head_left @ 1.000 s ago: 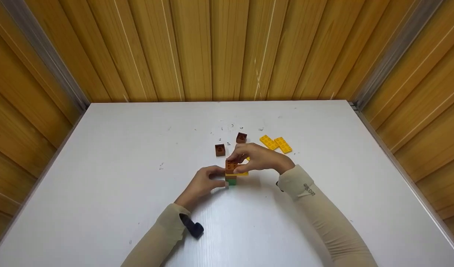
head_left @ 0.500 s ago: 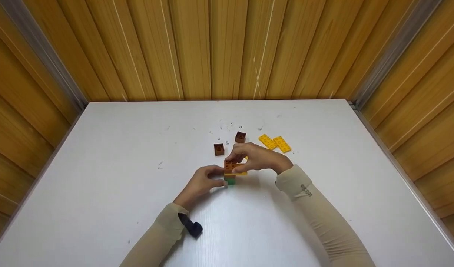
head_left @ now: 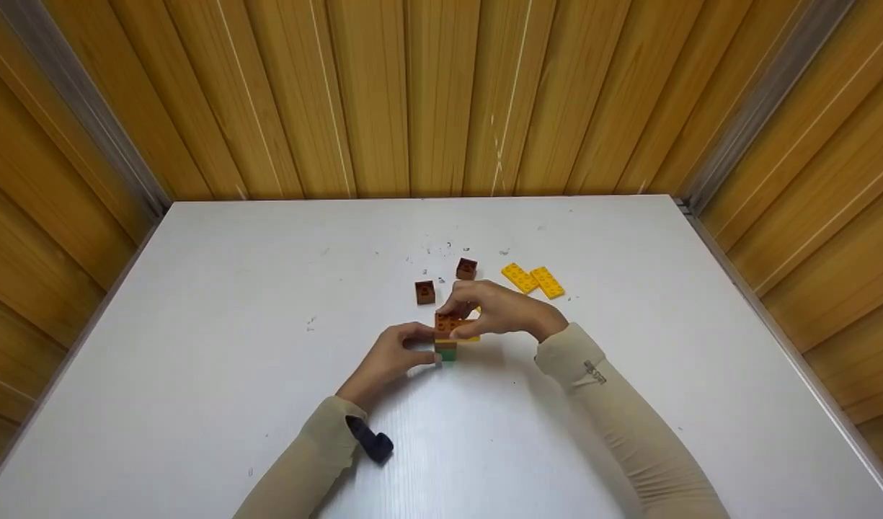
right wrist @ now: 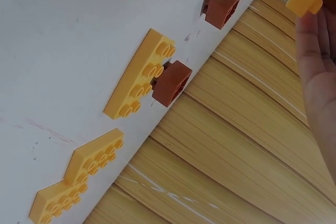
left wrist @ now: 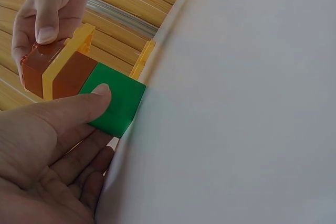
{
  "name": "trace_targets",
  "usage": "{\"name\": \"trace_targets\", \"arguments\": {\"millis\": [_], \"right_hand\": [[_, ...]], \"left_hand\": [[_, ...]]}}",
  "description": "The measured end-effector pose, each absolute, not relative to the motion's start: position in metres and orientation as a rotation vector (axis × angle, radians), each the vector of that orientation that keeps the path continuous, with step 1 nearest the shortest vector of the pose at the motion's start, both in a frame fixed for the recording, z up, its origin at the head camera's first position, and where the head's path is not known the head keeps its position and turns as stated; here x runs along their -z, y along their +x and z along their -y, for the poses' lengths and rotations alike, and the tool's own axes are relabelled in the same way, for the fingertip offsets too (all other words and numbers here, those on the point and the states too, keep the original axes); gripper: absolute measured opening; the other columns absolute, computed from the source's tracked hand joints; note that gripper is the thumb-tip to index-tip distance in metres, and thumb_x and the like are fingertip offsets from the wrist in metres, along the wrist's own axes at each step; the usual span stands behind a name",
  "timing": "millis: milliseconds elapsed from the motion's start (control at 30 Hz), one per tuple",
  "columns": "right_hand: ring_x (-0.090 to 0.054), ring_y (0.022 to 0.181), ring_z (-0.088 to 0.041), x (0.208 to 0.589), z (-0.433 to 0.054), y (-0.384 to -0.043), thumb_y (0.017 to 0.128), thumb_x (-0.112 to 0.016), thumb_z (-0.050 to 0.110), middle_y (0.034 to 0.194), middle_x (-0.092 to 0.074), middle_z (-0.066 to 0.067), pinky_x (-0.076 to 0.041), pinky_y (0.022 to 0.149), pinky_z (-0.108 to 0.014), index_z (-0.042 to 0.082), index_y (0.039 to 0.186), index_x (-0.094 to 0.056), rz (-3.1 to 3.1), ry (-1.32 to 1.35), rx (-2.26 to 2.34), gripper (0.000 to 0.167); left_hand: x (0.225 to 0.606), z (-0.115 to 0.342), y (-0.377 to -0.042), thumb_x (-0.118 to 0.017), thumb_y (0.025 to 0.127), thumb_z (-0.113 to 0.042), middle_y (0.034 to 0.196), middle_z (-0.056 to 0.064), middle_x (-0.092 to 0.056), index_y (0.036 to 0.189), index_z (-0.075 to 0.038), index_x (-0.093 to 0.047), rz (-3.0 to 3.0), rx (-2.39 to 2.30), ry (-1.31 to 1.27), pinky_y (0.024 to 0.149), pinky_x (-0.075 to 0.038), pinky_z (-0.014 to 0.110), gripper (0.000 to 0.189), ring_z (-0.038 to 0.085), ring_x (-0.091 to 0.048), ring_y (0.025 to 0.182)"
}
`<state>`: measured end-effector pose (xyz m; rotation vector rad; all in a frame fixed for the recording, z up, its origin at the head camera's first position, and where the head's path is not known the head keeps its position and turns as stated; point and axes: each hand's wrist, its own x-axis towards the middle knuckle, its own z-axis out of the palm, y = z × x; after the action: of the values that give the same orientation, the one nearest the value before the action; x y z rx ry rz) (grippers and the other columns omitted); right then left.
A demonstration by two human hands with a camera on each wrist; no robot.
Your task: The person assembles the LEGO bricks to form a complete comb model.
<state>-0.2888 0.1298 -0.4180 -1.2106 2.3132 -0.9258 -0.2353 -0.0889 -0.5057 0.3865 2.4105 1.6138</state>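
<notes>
1. Counting the pieces: we get four brown, four yellow, one green.
2. Loose on the counter: two brown blocks, a near brown block and a far brown block, slightly apart. Also three yellow plates: a pair touching end to end, the upper plate and the lower plate in the right wrist view, plus a single plate, mostly hidden by the right hand in the head view.
3. Built: one stack, upright on the counter, between both hands. Bottom to top we see green block, lower brown block, stacked yellow plate, upper brown block.
4. Stack looks: smooth glossy sides, studs on top; the green face is plain; the yellow layer is thin and juts out past the column toward the right hand.
5. Left hand: thumb on the green block, fingers curled behind it, gripping the stack low down.
6. Right hand: fingers and thumb pinching the upper brown block.
7. Versus the earlier head frames: same grips, same layout; we note only a slight shift of the whole view.
</notes>
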Motion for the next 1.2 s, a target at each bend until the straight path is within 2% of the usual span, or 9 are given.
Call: {"name": "trace_targets", "arguments": {"millis": [233,467,867,1067,1200], "right_hand": [[-0.064,0.101,-0.018,0.4193,-0.1302,-0.2892,0.085,-0.07,0.012,0.107,-0.06,-0.005,-0.052,0.089,-0.032,0.008,0.119,-0.065,-2.306,-1.192,0.925,0.034],[-0.063,0.102,-0.021,0.4187,-0.1303,-0.2896,0.086,-0.069,0.012,0.109,-0.06,-0.007,-0.052,0.092,-0.041,0.008,0.117,-0.064,-2.286,-1.217,0.924,0.032],[-0.062,0.102,-0.022,0.4158,-0.1309,-0.2913,0.087,-0.07,0.015,0.109,-0.064,-0.008,-0.052,0.093,-0.041,0.007,0.121,-0.065,-2.3,-1.312,0.869,0.035],[-0.063,0.104,-0.027,0.4137,-0.1331,-0.2928,0.086,-0.073,0.02,0.11,-0.064,-0.009,-0.051,0.094,-0.04,0.006,0.121,-0.065,-2.299,-1.318,0.865,0.039],[-0.062,0.106,-0.032,0.4112,-0.1362,-0.294,0.086,-0.073,0.024,0.112,-0.064,-0.009,-0.05,0.095,-0.045,0.007,0.12,-0.066,-2.31,-1.302,0.882,0.039]], "left_hand": [[0.5061,0.0877,-0.2366,-0.077,0.079,-0.011,0.116,0.008,-0.069,0.116,-0.008,-0.066,-2.419,-1.618,0.359,0.1,-0.046,0.042,0.038,0.023,-0.063,0.111],[0.5051,0.0869,-0.2355,-0.076,0.08,-0.009,0.115,0.008,-0.068,0.116,-0.009,-0.065,-2.408,-1.628,0.336,0.1,-0.046,0.041,0.037,0.023,-0.063,0.109],[0.5074,0.0877,-0.2359,-0.076,0.081,-0.01,0.114,0.009,-0.068,0.114,-0.009,-0.065,-2.407,-1.637,0.354,0.099,-0.047,0.042,0.035,0.023,-0.063,0.109],[0.5077,0.088,-0.236,-0.077,0.08,-0.011,0.114,0.008,-0.068,0.114,-0.009,-0.065,-2.408,-1.639,0.359,0.099,-0.047,0.042,0.036,0.022,-0.064,0.108],[0.5066,0.0887,-0.2364,-0.077,0.08,-0.013,0.114,0.007,-0.068,0.115,-0.01,-0.065,-2.41,-1.629,0.347,0.099,-0.047,0.041,0.037,0.022,-0.063,0.109]]}}
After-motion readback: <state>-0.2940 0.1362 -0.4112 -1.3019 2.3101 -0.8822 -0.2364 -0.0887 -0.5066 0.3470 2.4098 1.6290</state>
